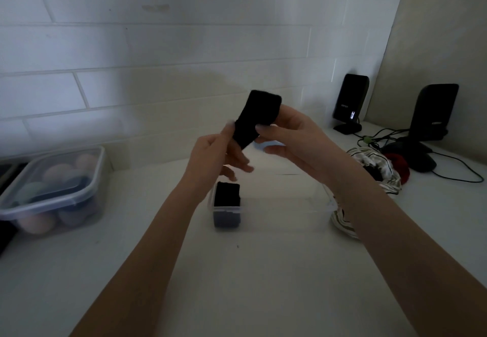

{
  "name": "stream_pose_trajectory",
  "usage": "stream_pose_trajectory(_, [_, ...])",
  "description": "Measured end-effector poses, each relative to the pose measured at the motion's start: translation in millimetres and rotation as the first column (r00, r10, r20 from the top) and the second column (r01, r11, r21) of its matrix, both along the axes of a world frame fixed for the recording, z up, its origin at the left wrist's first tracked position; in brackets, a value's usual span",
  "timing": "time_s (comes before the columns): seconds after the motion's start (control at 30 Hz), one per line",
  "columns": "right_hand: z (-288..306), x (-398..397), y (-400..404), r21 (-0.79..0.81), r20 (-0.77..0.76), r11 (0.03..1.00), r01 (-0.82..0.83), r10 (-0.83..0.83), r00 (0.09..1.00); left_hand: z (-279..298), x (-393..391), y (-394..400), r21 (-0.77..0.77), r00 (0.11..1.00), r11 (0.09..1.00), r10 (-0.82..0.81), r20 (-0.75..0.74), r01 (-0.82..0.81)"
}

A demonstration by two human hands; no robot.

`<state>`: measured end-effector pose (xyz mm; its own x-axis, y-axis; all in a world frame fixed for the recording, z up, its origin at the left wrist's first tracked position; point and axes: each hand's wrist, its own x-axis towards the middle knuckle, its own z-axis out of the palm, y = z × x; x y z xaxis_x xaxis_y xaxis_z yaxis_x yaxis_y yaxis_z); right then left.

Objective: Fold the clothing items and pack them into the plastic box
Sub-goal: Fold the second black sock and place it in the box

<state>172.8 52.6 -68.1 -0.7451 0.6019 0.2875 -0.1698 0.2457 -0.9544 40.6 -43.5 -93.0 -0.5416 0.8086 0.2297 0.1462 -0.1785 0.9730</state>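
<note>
I count two hands, left hand (213,152) and right hand (292,139), two black folded pieces: one held (257,117), one boxed (227,194); two speakers at two o'clock (349,102) (432,115).

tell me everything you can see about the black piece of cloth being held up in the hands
The black cloth is a small, soft, fuzzy-looking strip, folded over at its rounded top edge. It is tilted, held in the air above the clear plastic box, near the tiled wall. The left hand pinches its lower end; the right hand grips its middle. Nothing else touches it.
</note>
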Motion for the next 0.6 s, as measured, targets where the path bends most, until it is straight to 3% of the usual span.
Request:
stream_pose_trajectory(0.1, [-2.8,-2.8,-1.5,0.202,0.082,0.979,-0.036,0.019,0.996,3.8,0.1,3.5,-0.054,0.964,0.990,-0.115,0.239,0.131])
stream_pose_trajectory(0.17, [-6.2,-4.8,-3.2,0.309,0.140,0.947,-0.085,0.044,0.989,3.5,-1.1,5.3,-0.025,0.931,0.992,-0.106,0.349,0.122])
stream_pose_trajectory(0.33, [-14.4,-8.8,-7.1,0.486,0.227,0.860,-0.154,0.046,0.973,-5.2,-8.9,1.9,0.023,0.969,0.994,-0.106,0.224,0.103])
stream_pose_trajectory(0.6, [-20.6,-11.6,-4.9,0.717,0.253,0.677,-0.168,-0.028,0.967,-2.8,-12.5,2.6,0.112,0.929,0.983,-0.175,0.326,0.146])
